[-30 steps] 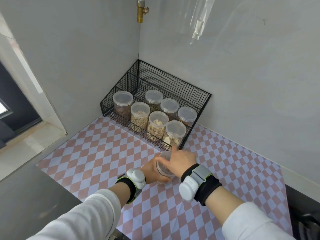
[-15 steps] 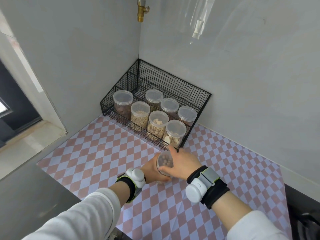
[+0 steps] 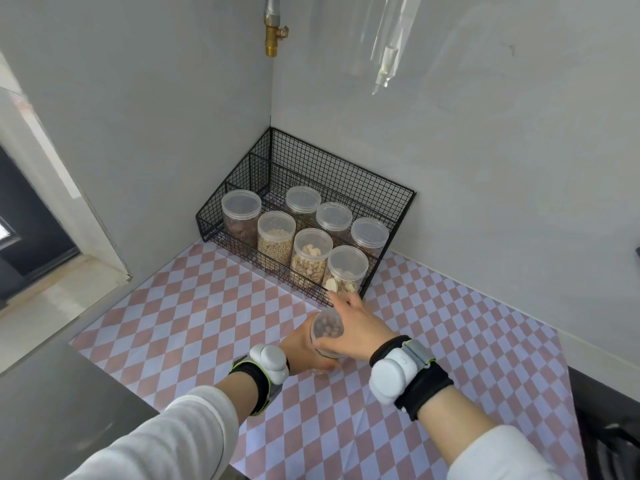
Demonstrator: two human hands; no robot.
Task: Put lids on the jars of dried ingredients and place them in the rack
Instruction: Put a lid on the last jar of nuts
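In the lower centre of the frame both hands meet on one clear plastic jar, which stands on the pink-and-white checked mat just in front of the rack's right front corner. The left hand reaches in from the lower left and wraps around the jar's side, fingers curled behind it and thumb across its near side. The right hand comes in from the lower right and sits over the top. Its thumb and fingers grip the rim of the clear lid, and the index finger points up toward the rack. Brown, lumpy contents show through the lid.

Each wrist carries a white device on a black strap, two in all: one on the left wrist, one on the right. Both sleeves are white.

The black wire rack sits in the wall corner at the centre of the frame. It holds seven lidded jars: four in the front row and three in the back row. Counting the one in hand, eight jars are in view.

A brass valve hangs at the top centre.
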